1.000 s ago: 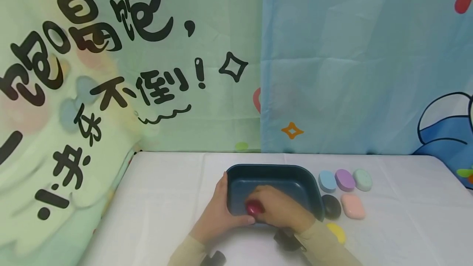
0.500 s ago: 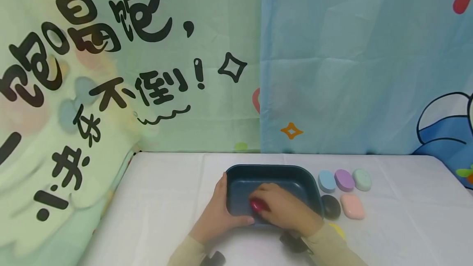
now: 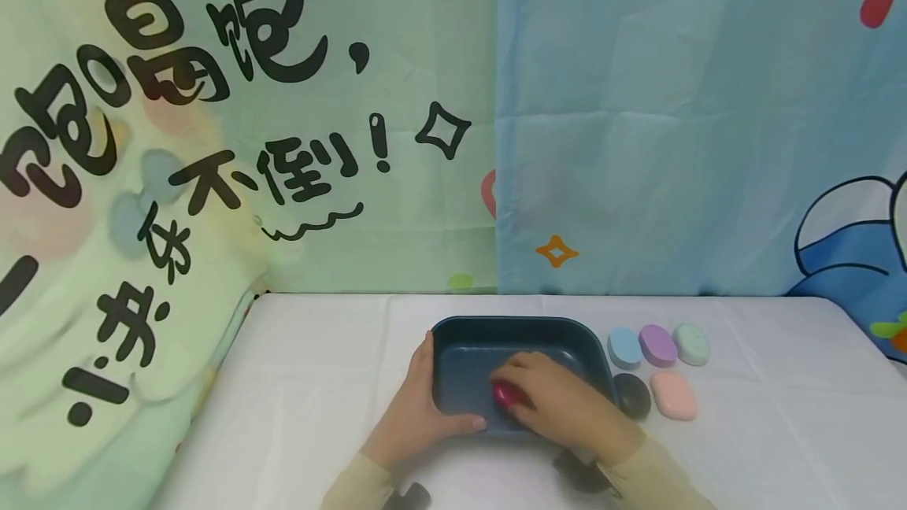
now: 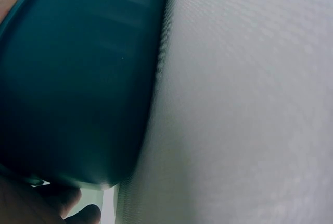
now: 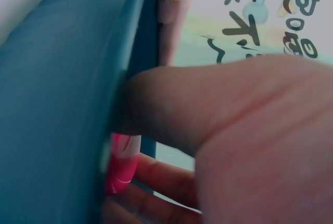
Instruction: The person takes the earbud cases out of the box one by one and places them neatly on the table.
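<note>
My left hand [image 3: 409, 413] grips a dark blue rectangular tub [image 3: 453, 384] at its left end, thumb over the front rim and fingers along the left side. In the left wrist view, the tub's outer wall [image 4: 83, 78] fills the left half. Inside the tub, my right hand [image 3: 560, 400] holds a glossy red rounded piece [image 3: 507, 394] low near the tub's floor. The right wrist view shows this red piece [image 5: 124, 161] between thumb and fingers, partly hidden behind the tub's wall [image 5: 57, 109]. Whether it touches the floor I cannot tell.
Right of the tub lie several soap-like bars on the white table [image 3: 765, 415]: blue [image 3: 625, 348], purple [image 3: 658, 345], mint green [image 3: 691, 344], dark grey [image 3: 633, 396] and pink [image 3: 674, 395]. Printed cloth curtains [image 3: 638, 116] hang behind the table.
My right hand has slid rightward inside the tub with the red piece. A yellow piece seen beside the right sleeve is now covered by it. My left hand stays on the tub.
</note>
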The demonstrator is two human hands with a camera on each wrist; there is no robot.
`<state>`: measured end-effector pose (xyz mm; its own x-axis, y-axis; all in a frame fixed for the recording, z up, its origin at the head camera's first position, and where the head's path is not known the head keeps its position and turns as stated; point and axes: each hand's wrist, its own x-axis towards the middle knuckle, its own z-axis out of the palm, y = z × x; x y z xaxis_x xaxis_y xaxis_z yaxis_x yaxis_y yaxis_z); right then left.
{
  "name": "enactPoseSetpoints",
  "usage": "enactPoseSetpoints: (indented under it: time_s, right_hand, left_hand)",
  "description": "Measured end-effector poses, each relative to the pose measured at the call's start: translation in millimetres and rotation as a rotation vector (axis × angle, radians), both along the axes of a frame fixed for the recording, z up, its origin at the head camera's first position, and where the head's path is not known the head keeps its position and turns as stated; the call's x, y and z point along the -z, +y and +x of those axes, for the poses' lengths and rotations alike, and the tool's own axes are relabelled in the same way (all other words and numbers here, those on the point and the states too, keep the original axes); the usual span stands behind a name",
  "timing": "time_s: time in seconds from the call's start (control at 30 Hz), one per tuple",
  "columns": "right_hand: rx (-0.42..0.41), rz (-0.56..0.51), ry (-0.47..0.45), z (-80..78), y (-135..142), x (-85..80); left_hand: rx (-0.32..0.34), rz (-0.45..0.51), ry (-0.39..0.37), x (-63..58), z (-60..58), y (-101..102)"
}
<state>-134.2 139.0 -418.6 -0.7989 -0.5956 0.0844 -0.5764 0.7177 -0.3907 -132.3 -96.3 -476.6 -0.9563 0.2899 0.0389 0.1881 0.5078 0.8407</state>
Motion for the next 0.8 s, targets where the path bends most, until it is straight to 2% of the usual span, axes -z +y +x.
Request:
enactPoseSetpoints:
  time_s: [0.37,0.8]
  right_hand:
    - [0.003,0.02,0.058,7.6,14.4,-7.5]
    - [0.056,0.034,0.064,19.6,41.1,-11.2]
  left_hand:
    - [-0.001,0.021,0.004,0.5,0.0,0.2]
    - [-0.002,0.032,0.008,0.3,-0.3,0.5]
